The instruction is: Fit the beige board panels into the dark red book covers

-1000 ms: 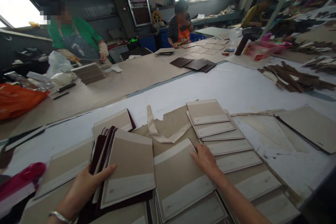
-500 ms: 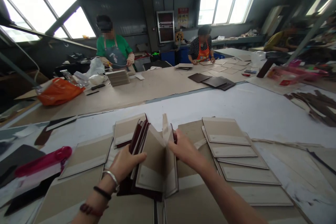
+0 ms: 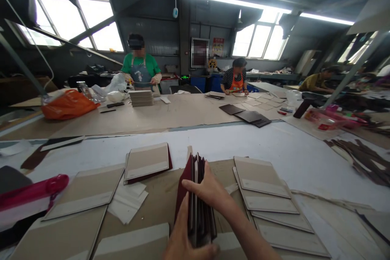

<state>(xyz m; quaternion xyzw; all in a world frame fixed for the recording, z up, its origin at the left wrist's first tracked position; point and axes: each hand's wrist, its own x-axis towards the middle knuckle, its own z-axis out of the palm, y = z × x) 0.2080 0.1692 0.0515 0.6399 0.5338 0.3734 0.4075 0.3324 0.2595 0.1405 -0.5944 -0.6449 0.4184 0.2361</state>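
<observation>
The right hand (image 3: 210,187) is clamped across an upright bundle of thin maroon-and-beige rectangular panels (image 3: 198,215); the left hand (image 3: 185,235) grips its near end. Beige rectangular boards with pale bands (image 3: 262,178) overlap rightward on the white worktop (image 3: 195,138). Beyond, the red-headed wall poster's (image 3: 218,47) lettering is too small to read.

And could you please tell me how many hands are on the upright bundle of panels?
2: the left hand low on the bundle, the right hand around its upper part.
</observation>
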